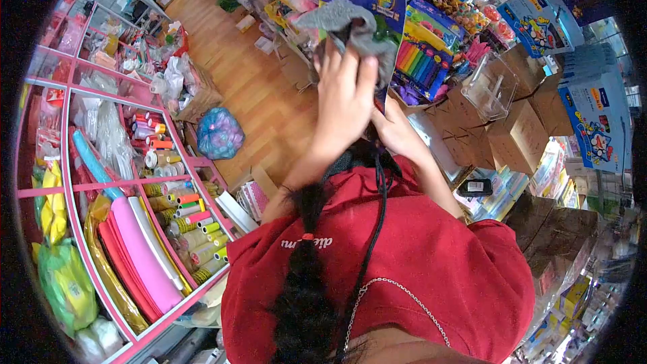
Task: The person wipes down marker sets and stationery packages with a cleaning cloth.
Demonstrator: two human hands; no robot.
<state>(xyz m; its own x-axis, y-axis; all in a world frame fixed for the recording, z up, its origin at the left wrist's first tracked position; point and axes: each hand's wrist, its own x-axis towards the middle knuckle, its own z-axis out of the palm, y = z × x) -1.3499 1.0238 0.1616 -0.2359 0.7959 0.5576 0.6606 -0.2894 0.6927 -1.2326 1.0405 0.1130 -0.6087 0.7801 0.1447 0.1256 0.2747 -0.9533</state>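
Note:
My left hand (pixel 342 94) is closed on a crumpled grey cloth (pixel 342 16), pressing it against the front of a dark blue hang-card package (pixel 387 0). The card has a hang hole near its top and a yellow emblem; the cloth and my fingers cover much of its face. Lower down, my right hand (pixel 399 131) grips the package by its bottom end, with the fingers partly hidden behind it. Just beyond the card lies a set of rainbow-coloured pens or crayons (pixel 423 61) in a packet.
Pink-framed shelves (pixel 128 182) with rolls and spools stand at left. A bag of coloured balls (pixel 220 133) rests on the wooden floor (pixel 222 47). Cardboard boxes (pixel 515 131), a clear plastic case (pixel 490 87) and blue printed packs (pixel 596 121) crowd the right side.

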